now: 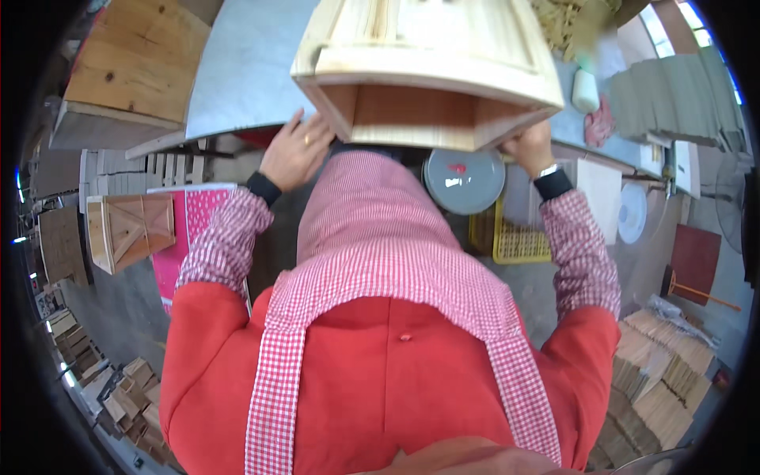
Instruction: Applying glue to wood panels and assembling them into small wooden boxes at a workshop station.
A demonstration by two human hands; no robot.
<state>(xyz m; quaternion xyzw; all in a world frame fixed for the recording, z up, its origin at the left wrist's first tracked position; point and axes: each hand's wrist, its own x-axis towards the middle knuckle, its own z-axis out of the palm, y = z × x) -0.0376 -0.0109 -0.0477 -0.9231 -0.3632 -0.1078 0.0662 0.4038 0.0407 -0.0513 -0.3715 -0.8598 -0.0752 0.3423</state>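
A pale wooden box (427,75) with an open underside rests on the edge of a grey work table (245,71), just in front of me. My left hand (295,150) is pressed flat against the box's lower left corner at the table edge, a ring on one finger. My right hand (529,146) grips the box's lower right corner, a watch on the wrist. I wear a red top and a red-and-white checked apron.
A similar wooden box (131,229) stands on the floor at left beside a pink panel (190,229). A grey round lid (463,180) and a yellow crate (514,237) sit under the table. Stacked wood pieces (665,372) lie at lower right and lower left (119,396).
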